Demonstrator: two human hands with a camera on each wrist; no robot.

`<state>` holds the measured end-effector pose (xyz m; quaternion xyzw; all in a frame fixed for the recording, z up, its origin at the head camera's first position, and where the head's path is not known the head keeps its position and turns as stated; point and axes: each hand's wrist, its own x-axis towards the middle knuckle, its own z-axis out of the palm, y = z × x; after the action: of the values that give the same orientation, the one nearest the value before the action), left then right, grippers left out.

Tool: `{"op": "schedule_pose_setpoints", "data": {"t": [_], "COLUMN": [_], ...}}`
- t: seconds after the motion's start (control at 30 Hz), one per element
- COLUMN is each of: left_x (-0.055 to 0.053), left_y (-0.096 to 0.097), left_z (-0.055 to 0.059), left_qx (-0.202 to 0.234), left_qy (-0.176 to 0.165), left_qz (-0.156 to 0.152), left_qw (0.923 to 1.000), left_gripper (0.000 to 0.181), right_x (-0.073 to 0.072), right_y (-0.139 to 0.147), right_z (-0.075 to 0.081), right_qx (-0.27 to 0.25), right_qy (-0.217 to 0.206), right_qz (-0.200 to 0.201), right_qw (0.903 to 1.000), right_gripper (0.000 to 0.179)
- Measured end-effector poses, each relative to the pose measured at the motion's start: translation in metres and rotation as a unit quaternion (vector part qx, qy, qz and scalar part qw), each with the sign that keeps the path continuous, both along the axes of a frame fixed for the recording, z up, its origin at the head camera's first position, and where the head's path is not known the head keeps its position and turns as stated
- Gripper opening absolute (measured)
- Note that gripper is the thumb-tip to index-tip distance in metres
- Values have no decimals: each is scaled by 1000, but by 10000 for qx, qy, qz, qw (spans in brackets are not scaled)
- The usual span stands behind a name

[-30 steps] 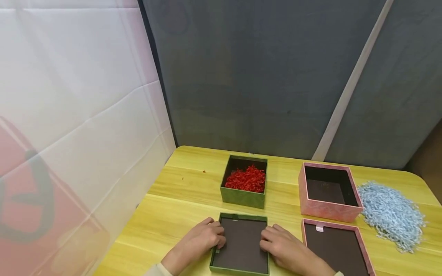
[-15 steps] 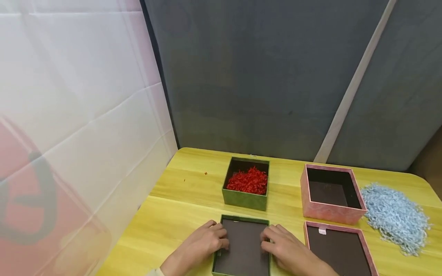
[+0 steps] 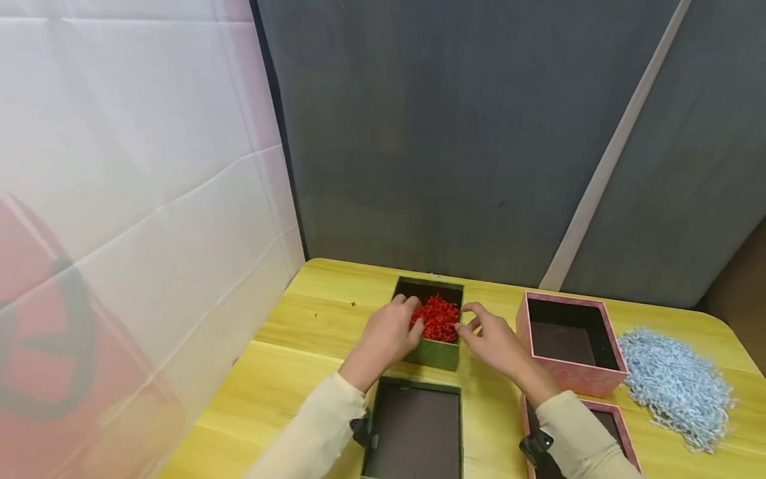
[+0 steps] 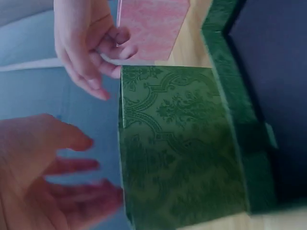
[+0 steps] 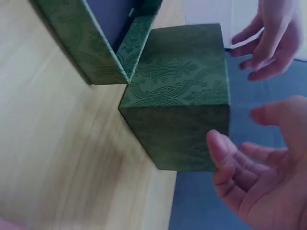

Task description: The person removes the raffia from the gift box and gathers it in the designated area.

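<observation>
In the head view, a green box (image 3: 435, 356) holds red paper shred (image 3: 439, 318). My left hand (image 3: 391, 332) reaches over the box's left side, its loosely bent fingers beside the shred. At the right rim is my right hand (image 3: 489, 336), with thumb and fingers spread apart. The right wrist view has the fingertips of my right hand (image 5: 268, 177) right at a corner of the patterned box (image 5: 177, 91). Both hands show nothing between their fingers. A green lid (image 3: 415, 432), inside up, lies nearer to me, partly under my left sleeve.
To the right stands an open pink box (image 3: 574, 376) with a dark inside. Its pink lid (image 3: 625, 432) lies in front, partly hidden by my right sleeve. Pale blue paper shred (image 3: 676, 386) is heaped on the yellow table (image 3: 287, 392) at far right. A dark curtain hangs behind.
Both hands have left the green lid's sides and moved forward to the green box with the red paper shred. The lid and boxes stay in place.
</observation>
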<state>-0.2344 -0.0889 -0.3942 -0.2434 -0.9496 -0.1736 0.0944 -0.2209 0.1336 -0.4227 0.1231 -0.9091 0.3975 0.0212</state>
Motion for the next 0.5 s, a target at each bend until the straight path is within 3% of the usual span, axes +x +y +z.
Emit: {"op": "schedule_pose_setpoints", "data": {"t": [0.1, 0.27, 0.4, 0.5], "left_x": [-17, -39, -48, -51], "left_y": [17, 40, 53, 59], "left_z": [-6, -19, -33, -43], "left_qx": [-407, -942, -1003, -1011], "left_qy": [-859, -2057, -2633, -2782], "left_qz": [565, 1370, 1542, 1445], "left_qw": [9939, 9644, 9470, 9442], "left_gripper": [46, 67, 77, 81], "right_x": [-8, -10, -7, -4], "right_y": [-1, -3, -9, -13], "right_z": [-7, -14, -12, -11], "right_qx": [-184, -472, -433, -436], "right_qy": [-559, -698, -660, -693], "right_qz": [-16, 4, 111, 44], "right_qw": [9983, 9964, 9968, 9966], "right_gripper": [43, 48, 34, 20]}}
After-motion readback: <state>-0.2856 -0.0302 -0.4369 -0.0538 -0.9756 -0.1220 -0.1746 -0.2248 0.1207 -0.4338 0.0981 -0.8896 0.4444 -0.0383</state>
